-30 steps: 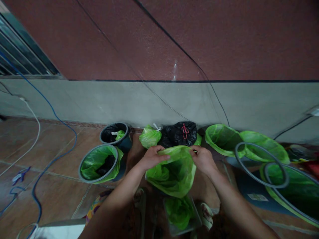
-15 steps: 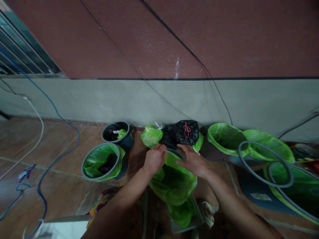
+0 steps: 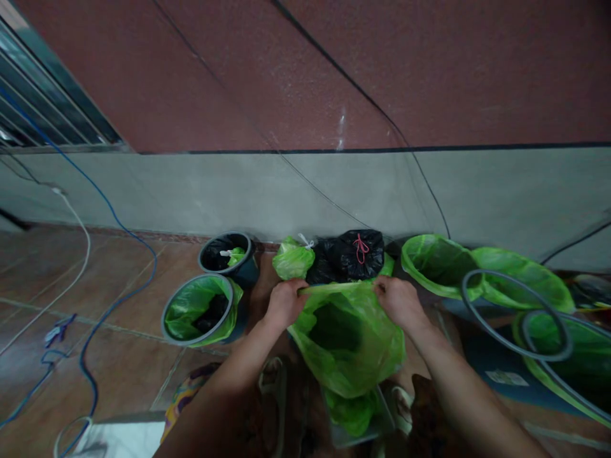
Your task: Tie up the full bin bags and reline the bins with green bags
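A green plastic bag (image 3: 353, 362) hangs with its mouth spread wide between my two hands. My left hand (image 3: 286, 302) pinches the far rim at its left end. At the rim's right end, my right hand (image 3: 398, 302) grips the plastic, and the edge between them is pulled taut. Most of the bin around or under this bag is hidden. Below, between my sandalled feet, a clear tray (image 3: 360, 436) holds crumpled green plastic (image 3: 351, 412). Just beyond the bag lie a black tied bag (image 3: 360, 257) with a pink tie and a green tied bag (image 3: 292, 259).
Left stand a green-lined bin (image 3: 179, 312) and a black-lined bin (image 3: 222, 251). Several green-lined bins (image 3: 439, 264) stand right, with a loose grey ring (image 3: 518, 313) over them. A blue hose (image 3: 117, 296) crosses the floor near a white box (image 3: 124, 439). A wall (image 3: 229, 187) runs behind.
My right hand has moved right and closed on the bag's rim. My left hand has shifted slightly left and down. The bag's far edge has become stretched and its mouth wider.
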`<action>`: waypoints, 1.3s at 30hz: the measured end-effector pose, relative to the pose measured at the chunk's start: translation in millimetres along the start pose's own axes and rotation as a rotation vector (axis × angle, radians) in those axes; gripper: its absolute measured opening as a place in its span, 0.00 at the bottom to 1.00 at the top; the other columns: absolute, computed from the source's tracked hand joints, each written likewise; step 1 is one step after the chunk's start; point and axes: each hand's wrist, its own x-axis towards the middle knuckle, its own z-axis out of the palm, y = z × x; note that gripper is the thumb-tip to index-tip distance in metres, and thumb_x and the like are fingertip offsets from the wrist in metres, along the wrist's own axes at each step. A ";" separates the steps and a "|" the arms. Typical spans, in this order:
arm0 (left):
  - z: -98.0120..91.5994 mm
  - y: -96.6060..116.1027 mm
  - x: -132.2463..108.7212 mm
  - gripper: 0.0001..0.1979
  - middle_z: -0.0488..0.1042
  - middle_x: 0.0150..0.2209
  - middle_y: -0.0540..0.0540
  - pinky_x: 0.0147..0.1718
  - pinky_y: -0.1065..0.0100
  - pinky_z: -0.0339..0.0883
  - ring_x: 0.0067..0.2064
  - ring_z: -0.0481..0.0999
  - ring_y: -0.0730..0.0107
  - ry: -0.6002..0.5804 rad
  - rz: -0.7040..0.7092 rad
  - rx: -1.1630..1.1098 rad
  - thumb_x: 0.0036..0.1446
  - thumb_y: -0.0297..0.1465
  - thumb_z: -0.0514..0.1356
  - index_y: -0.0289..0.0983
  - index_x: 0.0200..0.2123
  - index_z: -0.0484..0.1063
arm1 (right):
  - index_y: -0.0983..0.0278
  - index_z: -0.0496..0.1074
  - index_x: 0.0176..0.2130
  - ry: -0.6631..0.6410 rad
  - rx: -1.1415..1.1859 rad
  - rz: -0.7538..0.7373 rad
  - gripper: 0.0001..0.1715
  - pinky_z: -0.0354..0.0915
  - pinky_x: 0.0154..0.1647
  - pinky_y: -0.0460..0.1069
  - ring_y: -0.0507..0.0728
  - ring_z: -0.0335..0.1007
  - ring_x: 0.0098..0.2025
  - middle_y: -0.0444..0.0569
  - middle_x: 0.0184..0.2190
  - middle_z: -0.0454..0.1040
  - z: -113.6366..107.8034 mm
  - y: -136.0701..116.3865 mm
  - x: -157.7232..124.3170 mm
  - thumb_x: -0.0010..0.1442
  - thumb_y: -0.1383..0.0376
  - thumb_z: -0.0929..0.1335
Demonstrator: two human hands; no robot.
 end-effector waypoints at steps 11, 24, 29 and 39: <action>11.0 11.4 0.0 0.07 0.77 0.31 0.52 0.35 0.72 0.64 0.34 0.74 0.71 -0.198 0.031 -0.294 0.49 0.28 0.65 0.36 0.35 0.80 | 0.63 0.76 0.51 -0.259 0.304 -0.300 0.20 0.65 0.50 0.50 0.58 0.75 0.48 0.51 0.47 0.80 9.3 -28.9 -11.0 0.60 0.63 0.68; 9.0 8.9 -0.7 0.06 0.77 0.39 0.45 0.42 0.69 0.67 0.41 0.76 0.67 0.091 0.183 -0.046 0.62 0.28 0.57 0.37 0.36 0.75 | 0.62 0.76 0.31 -0.158 0.344 -0.095 0.08 0.57 0.29 0.46 0.52 0.69 0.28 0.43 0.25 0.75 6.5 -29.5 -8.6 0.57 0.61 0.69; 12.2 12.6 -4.6 0.09 0.79 0.37 0.46 0.36 0.69 0.66 0.37 0.79 0.66 0.045 0.144 0.183 0.68 0.35 0.53 0.39 0.43 0.72 | 0.63 0.78 0.36 -0.305 0.334 -0.208 0.10 0.58 0.30 0.46 0.53 0.70 0.30 0.45 0.29 0.77 12.9 -26.6 -8.5 0.54 0.60 0.71; 17.9 15.1 -6.8 0.12 0.80 0.41 0.46 0.38 0.68 0.67 0.42 0.80 0.63 -0.120 0.264 0.297 0.68 0.36 0.52 0.41 0.41 0.74 | 0.62 0.79 0.36 -0.006 0.363 -0.303 0.14 0.62 0.39 0.47 0.55 0.75 0.37 0.49 0.34 0.80 16.8 -48.8 -14.5 0.64 0.66 0.63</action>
